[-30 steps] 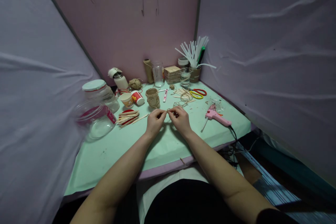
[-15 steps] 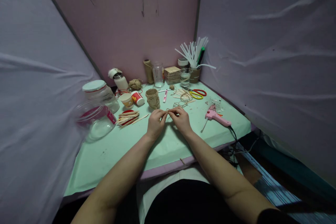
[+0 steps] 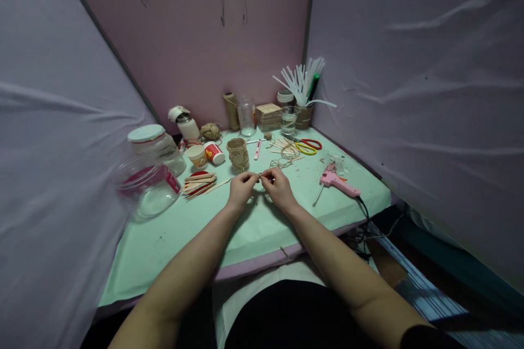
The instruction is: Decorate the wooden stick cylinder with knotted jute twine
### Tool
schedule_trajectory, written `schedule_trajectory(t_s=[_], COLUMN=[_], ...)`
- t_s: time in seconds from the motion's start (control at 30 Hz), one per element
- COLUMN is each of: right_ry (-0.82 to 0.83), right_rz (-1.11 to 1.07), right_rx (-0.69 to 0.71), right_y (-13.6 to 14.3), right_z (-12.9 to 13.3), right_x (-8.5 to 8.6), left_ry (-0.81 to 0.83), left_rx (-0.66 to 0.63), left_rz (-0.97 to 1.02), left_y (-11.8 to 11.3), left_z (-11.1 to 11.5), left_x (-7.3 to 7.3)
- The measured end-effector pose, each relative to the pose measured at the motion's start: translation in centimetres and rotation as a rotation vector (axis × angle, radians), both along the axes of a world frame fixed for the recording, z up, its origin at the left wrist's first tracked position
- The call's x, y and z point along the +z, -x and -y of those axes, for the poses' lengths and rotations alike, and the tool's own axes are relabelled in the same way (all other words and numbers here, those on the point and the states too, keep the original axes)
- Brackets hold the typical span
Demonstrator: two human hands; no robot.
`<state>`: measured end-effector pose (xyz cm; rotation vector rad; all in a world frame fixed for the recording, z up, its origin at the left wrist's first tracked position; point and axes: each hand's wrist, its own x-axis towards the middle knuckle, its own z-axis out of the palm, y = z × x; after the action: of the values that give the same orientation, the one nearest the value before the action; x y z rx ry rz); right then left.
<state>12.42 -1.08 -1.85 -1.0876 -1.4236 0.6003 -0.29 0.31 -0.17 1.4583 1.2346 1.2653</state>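
Note:
My left hand (image 3: 242,190) and my right hand (image 3: 279,188) meet fingertip to fingertip over the middle of the table. Both are closed in a pinch on a small tan strand of twine (image 3: 259,175), mostly hidden by the fingers. Just behind my left hand stands a cup wrapped in twine (image 3: 238,155), with a braided rim. Loose coils of twine (image 3: 284,157) lie beyond my right hand, over thin wooden sticks. To the left of my left hand is a pile of flat craft sticks (image 3: 199,185).
A pink glue gun (image 3: 339,181) with a trailing cord lies at right, near red-and-yellow scissors (image 3: 309,146). Clear jars (image 3: 158,196) stand at left. Paper cups (image 3: 197,157), a pink cutter (image 3: 257,150), a twine ball (image 3: 211,131) and white glue sticks (image 3: 301,84) sit farther back.
Both hands have shifted slightly and the fingertips have drawn closer together around the twine. The small loop seen above the fingers is now less visible. Other things have stayed put.

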Motion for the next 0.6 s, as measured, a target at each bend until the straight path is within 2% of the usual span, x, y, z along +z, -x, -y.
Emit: schedule_trajectory(t_s=[0.1,0.17,0.23,0.37,0.43,0.5,0.53,0.6], right_ry=[-0.046,-0.071,-0.068,0.005,0.027,0.034,0.032,0.0], right_rz=[0.032,0.044,0.033,-0.045,-0.071,-0.072,-0.065,-0.039], right_rx=[0.038,0.054,0.052,0.018,0.016,0.029,0.036,0.05], right_y=[0.1,0.1,0.1,-0.1,-0.3,-0.3,-0.3,-0.3], right_z=[0.3,0.4,0.4,0.0,-0.2,-0.2,-0.2,0.0], right_x=[0.4,0.5,0.5,0.3,0.3,0.3,0.4,0.7], left_ry=[0.477,0.633,0.578,0.095,-0.077,-0.113,-0.072,0.132], left_rx=[-0.18,-0.273,-0.276,-0.081,-0.027,-0.025,-0.032,-0.103], left_rz=[0.317,0.422,0.413,0.124,-0.02,-0.062,-0.031,0.12], left_y=[0.3,0.6,0.6,0.3,0.1,0.1,0.2,0.5], left_z=[-0.5,-0.6,-0.4,0.3,0.5,0.5,0.4,0.1], left_x=[0.4,0.6,0.7,0.6,0.4,0.4,0.4,0.5])
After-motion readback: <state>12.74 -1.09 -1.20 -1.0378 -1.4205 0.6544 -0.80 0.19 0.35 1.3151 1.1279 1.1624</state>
